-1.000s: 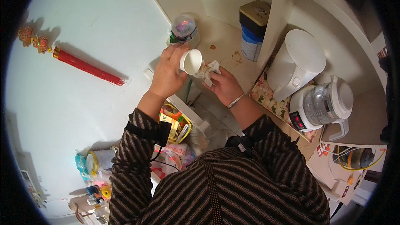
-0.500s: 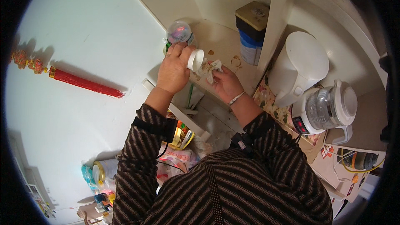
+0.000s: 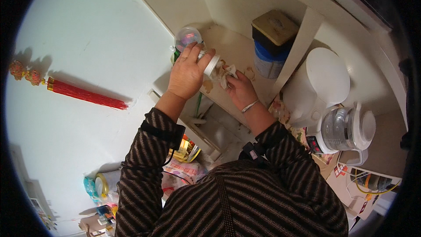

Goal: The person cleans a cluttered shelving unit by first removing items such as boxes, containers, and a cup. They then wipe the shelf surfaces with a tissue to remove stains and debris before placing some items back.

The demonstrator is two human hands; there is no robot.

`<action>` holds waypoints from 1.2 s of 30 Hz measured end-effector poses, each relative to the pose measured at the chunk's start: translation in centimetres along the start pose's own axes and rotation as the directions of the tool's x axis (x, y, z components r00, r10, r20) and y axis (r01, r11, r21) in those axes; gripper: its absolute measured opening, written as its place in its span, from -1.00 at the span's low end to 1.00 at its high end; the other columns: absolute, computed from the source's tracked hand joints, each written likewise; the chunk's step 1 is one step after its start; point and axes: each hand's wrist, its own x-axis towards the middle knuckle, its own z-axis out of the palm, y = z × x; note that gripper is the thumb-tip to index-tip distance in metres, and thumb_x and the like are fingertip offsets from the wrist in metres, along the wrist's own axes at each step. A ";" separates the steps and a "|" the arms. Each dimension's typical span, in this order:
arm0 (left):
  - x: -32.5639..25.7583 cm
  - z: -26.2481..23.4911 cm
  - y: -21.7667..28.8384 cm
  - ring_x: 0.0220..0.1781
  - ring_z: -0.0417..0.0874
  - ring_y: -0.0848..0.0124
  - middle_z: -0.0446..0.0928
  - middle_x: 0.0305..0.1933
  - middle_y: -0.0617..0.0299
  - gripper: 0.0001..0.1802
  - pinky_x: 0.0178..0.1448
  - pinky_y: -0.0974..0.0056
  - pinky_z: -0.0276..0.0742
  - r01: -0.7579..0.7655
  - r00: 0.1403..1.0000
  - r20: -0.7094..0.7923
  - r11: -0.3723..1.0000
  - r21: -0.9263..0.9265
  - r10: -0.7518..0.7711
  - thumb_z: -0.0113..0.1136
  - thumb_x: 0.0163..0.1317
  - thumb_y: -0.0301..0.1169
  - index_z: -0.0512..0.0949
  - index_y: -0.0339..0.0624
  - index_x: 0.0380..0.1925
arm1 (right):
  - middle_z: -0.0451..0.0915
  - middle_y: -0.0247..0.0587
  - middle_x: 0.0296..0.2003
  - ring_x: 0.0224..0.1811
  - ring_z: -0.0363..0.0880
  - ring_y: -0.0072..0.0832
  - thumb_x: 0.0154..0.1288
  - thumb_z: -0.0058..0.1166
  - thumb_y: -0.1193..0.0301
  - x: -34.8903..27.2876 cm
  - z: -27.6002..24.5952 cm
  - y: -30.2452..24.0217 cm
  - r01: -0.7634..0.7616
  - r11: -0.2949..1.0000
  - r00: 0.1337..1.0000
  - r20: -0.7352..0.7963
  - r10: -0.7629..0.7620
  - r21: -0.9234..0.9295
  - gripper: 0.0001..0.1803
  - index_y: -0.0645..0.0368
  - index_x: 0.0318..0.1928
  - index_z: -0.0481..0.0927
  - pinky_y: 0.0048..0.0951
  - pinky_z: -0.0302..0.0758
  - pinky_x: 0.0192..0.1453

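Observation:
My left hand [image 3: 187, 72] grips a small white round container [image 3: 210, 64], holding it tilted just above a stained beige shelf [image 3: 237, 57]. My right hand [image 3: 239, 88] presses a crumpled white cloth or tissue [image 3: 226, 73] onto the brown stains on that shelf. A clear domed jar with coloured contents [image 3: 187, 38] stands at the shelf's left end, right behind my left hand.
A blue tub with a tan lid [image 3: 270, 46] sits at the back of the shelf. A white lidded appliance [image 3: 316, 85] and a glass kettle [image 3: 344, 129] stand to the right. A red tassel ornament [image 3: 83, 94] hangs on the white wall. Cluttered bags and packets [image 3: 180, 166] lie below.
My left hand has carried the white container up toward the domed jar and turned it sideways. My right hand has moved further onto the shelf with the cloth.

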 end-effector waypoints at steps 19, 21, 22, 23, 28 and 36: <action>-13.2 2.4 -5.7 -0.08 0.67 -0.09 0.63 -0.10 -0.12 -0.34 -0.03 0.01 0.58 0.614 0.755 0.194 0.570 -0.546 -0.627 0.50 0.01 -0.17 0.41 -0.22 0.03 | 0.60 -0.02 0.04 0.06 0.58 -0.07 0.27 0.09 0.49 4.1 -1.5 6.6 0.284 -0.237 0.905 0.342 -0.254 -0.929 -0.61 0.14 0.13 0.53 -0.19 0.53 0.12; -13.7 2.8 -5.7 -0.08 0.68 -0.08 0.64 -0.12 -0.10 -0.35 -0.04 0.01 0.58 0.648 0.715 0.190 0.535 -0.542 -0.673 0.49 0.00 -0.14 0.41 -0.21 0.00 | 0.60 -0.02 0.02 0.03 0.60 -0.07 0.23 0.09 0.52 3.4 -0.9 7.0 0.306 -0.282 0.888 0.380 -0.259 -0.909 -0.62 0.17 0.09 0.56 -0.23 0.54 0.11; -13.9 3.0 -5.7 -0.08 0.68 -0.07 0.65 -0.13 -0.09 -0.35 -0.04 0.01 0.58 0.672 0.686 0.201 0.504 -0.543 -0.699 0.49 0.00 -0.12 0.41 -0.20 -0.01 | 0.60 -0.02 0.01 0.01 0.61 -0.07 0.22 0.10 0.53 2.9 -0.7 7.0 0.358 -0.303 0.866 0.435 -0.245 -0.883 -0.63 0.18 0.07 0.58 -0.25 0.55 0.10; -14.0 3.0 -5.7 -0.09 0.68 -0.07 0.65 -0.13 -0.09 -0.35 -0.04 0.00 0.58 0.673 0.681 0.196 0.497 -0.548 -0.706 0.48 0.00 -0.10 0.41 -0.20 -0.01 | 0.60 -0.02 -0.01 -0.01 0.61 -0.07 0.22 0.10 0.52 2.4 -0.7 6.9 0.337 -0.326 0.882 0.417 -0.218 -0.883 -0.66 0.18 0.04 0.59 -0.24 0.55 0.09; -13.9 2.7 -5.7 -0.10 0.67 -0.09 0.65 -0.15 -0.10 -0.34 -0.05 -0.02 0.57 0.724 0.618 0.232 0.429 -0.540 -0.752 0.45 0.01 -0.04 0.41 -0.19 -0.02 | 0.59 -0.03 -0.10 -0.10 0.61 -0.07 0.22 0.12 0.50 2.0 -1.6 6.7 0.363 -0.418 0.891 0.441 -0.107 -0.833 -0.76 0.16 -0.09 0.67 -0.20 0.56 0.01; -14.0 2.4 -5.6 -0.11 0.67 -0.10 0.65 -0.16 -0.10 -0.34 -0.05 -0.05 0.57 0.743 0.617 0.215 0.469 -0.478 -0.757 0.44 0.01 -0.03 0.42 -0.18 -0.02 | 0.60 -0.02 -0.24 -0.15 0.61 -0.06 0.17 0.13 0.55 8.1 0.5 7.8 0.385 -0.508 0.867 0.491 -0.086 -0.770 -0.84 0.17 -0.23 0.70 -0.16 0.57 -0.07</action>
